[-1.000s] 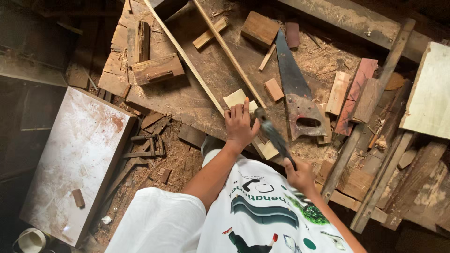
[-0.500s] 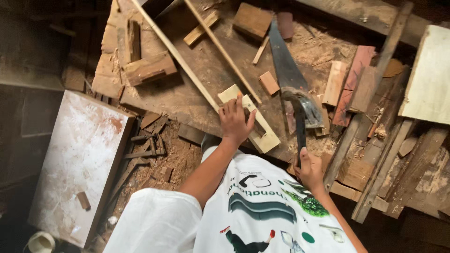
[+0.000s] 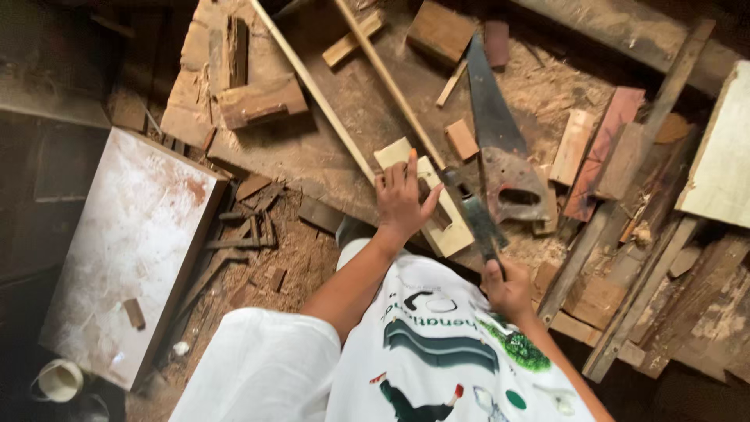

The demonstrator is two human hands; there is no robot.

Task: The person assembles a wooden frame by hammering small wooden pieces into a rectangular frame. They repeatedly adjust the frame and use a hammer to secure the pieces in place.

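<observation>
My left hand (image 3: pixel 402 199) lies flat, fingers spread, on a pale wooden block (image 3: pixel 451 233) at the edge of a sawdust-covered workbench (image 3: pixel 351 117). In my right hand (image 3: pixel 508 289) is the handle of a dark, long-bladed cutting tool (image 3: pixel 473 215). Its blade slants up and to the left, and the tip rests at the block just beside my left fingers. A rusty hand saw (image 3: pixel 500 148) lies flat just beyond the blade. Part of the block is hidden under my left hand.
Two long thin slats (image 3: pixel 312 86) run diagonally across the bench past the block. Offcuts (image 3: pixel 461 139) and thicker chunks (image 3: pixel 262 100) lie around. Planks (image 3: pixel 625 234) pile up on the right, a whitish board (image 3: pixel 125 250) lies lower left, near a small white pot (image 3: pixel 58 380).
Half a second ago the cutting tool stood raised to the right over the saw handle. Now it has come down leftward with its tip at the block. My left hand stayed on the block.
</observation>
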